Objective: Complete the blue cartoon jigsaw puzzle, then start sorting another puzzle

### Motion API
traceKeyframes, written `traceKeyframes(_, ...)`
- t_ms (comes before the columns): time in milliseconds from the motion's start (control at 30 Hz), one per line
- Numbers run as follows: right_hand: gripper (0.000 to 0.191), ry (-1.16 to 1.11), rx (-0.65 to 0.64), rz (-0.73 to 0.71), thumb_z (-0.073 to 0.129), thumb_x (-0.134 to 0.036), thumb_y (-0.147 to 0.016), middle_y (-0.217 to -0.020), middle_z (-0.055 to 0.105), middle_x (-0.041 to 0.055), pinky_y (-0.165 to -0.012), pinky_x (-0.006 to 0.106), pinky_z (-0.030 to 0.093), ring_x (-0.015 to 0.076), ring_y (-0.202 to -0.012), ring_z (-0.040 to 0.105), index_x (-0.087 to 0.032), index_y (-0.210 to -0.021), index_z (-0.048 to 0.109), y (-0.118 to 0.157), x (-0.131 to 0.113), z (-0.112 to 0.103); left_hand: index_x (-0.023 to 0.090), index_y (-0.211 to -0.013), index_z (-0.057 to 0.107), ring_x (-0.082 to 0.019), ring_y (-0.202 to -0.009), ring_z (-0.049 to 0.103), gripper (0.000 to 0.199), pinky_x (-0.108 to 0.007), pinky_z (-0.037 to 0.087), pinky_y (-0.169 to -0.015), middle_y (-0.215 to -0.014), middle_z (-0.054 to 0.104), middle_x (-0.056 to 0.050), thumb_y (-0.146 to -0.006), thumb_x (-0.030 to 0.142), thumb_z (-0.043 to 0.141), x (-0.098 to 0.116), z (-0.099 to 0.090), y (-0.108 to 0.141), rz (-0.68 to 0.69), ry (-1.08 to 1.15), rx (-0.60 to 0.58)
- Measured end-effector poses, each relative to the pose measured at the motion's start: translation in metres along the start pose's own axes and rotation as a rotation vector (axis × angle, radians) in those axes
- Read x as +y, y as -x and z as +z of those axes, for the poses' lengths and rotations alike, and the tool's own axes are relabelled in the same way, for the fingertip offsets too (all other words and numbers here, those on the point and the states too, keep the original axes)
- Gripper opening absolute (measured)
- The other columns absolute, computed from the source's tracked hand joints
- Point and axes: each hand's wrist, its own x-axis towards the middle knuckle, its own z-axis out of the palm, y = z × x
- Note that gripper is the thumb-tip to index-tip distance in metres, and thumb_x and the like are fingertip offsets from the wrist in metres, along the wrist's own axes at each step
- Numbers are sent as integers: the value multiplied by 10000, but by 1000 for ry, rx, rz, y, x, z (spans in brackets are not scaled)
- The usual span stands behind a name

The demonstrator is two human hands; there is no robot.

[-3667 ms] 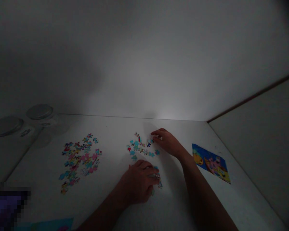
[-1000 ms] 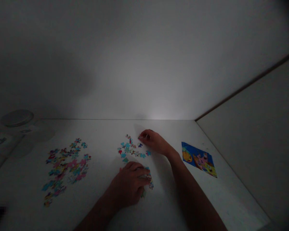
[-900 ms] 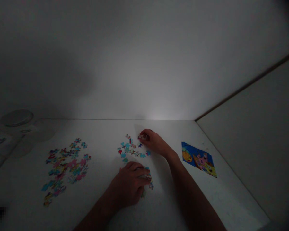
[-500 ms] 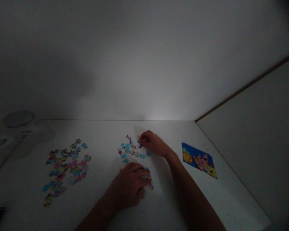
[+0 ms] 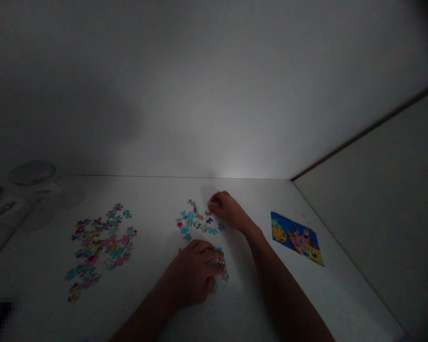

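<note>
Small colourful jigsaw pieces (image 5: 190,218) lie loosely grouped on the white table (image 5: 153,204) near the middle. My right hand (image 5: 226,209) is at the right side of this group, thumb and fingers pinched together; whatever is between the fingertips is too small and dark to make out. Closer to me, my left hand (image 5: 198,270) rests with fingers spread over a joined section of puzzle (image 5: 224,271), which it partly covers. A bigger spread of loose pieces (image 5: 110,242) lies on the left. To the right is a picture sheet (image 5: 297,237) with cartoon figures on blue.
Clear containers with round lids (image 5: 32,173) stand at the far left. A pale wall (image 5: 199,95) rises behind the table, and another panel (image 5: 388,190) borders it on the right. A dark object, partly pixelated, shows at the lower left corner.
My right hand has shifted slightly right, away from the loose pieces, and a dark blue piece beside its fingertips is now more exposed. My left hand stays over the joined section.
</note>
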Motion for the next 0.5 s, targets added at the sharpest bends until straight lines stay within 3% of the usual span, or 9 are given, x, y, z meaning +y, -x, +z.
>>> traceKeyframes(133, 67, 24, 40, 4, 575, -185, -830, -847, 599, 26, -686, 256, 433, 138, -730, 557, -177, -863, 632, -2, -1, -3, 277, -1060, 668, -188, -1112, 502, 259, -369, 336, -1003, -1215, 631, 39, -829, 188, 588, 0, 0, 0, 4, -18, -9)
traceKeyframes(333, 210, 180, -93, -134, 554, -177, -846, -1028, 650, 59, -794, 263, 459, 155, -867, 620, -212, -990, 702, 2, -5, -15, 270, -1061, 665, -187, -1114, 506, 261, -360, 331, -1004, -1226, 626, 40, -825, 185, 591, 0, 1, 0, 10, -13, -6)
traceKeyframes(500, 241, 306, -73, -132, 520, -224, -879, -1044, 683, 55, -792, 292, 489, 181, -877, 649, -232, -1004, 726, 3, -7, -21, 267, -1064, 664, -185, -1133, 497, 238, -361, 325, -1000, -1233, 622, 42, -855, 220, 560, 1, -2, 0, 20, -58, -30)
